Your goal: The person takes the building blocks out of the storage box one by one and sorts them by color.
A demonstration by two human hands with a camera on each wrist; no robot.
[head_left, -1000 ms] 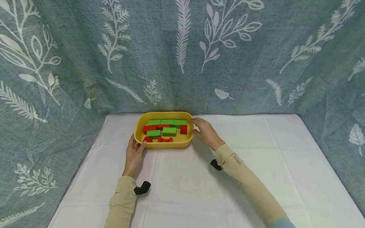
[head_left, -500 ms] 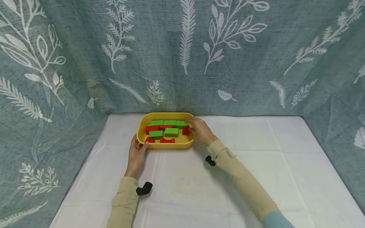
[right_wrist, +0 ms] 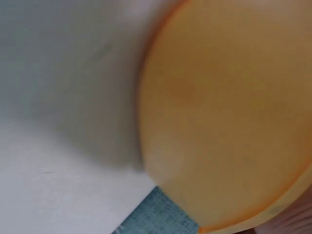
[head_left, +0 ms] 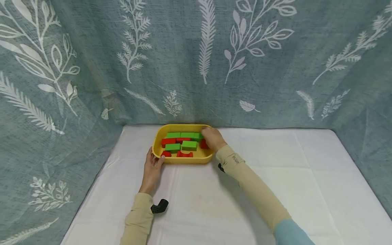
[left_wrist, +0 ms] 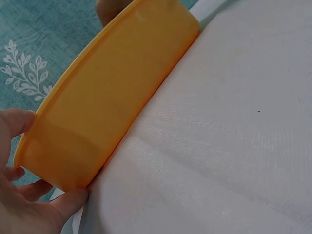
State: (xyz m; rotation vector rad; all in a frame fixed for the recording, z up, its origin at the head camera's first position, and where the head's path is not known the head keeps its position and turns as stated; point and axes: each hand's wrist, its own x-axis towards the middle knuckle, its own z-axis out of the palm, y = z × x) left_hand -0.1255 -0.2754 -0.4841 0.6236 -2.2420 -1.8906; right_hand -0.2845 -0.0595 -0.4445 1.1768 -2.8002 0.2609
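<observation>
- A yellow tub [head_left: 186,161] stands upright on a white cloth [head_left: 275,190], near a grey-green leaf-patterned curtain [head_left: 190,61].
- Along its back wall run three green blocks end to end: a left one [head_left: 173,135], a middle one [head_left: 187,135] and a right one, partly covered by the right hand [head_left: 214,139].
- Just in front of that row, a red block [head_left: 168,142] lies at the left, and a second red piece [head_left: 183,140] near the middle.
- Nearer the front are two more green blocks, one left of centre [head_left: 173,147] and one right of centre [head_left: 189,145].
- By the front wall, a red piece [head_left: 166,154] sits in the left corner, partly hidden by the rim; beside it is a red arch [head_left: 184,154] with a hollow in its top.
- Another red block [head_left: 204,144] is at the right end, partly behind the right hand.
- The left hand [head_left: 152,172] grips the front-left corner, fingers spread, one tip at the rim and another low by the base.
- The right hand reaches over the right end into the tub; its fingertips are hidden, so I cannot tell whether they pinch a block.
</observation>
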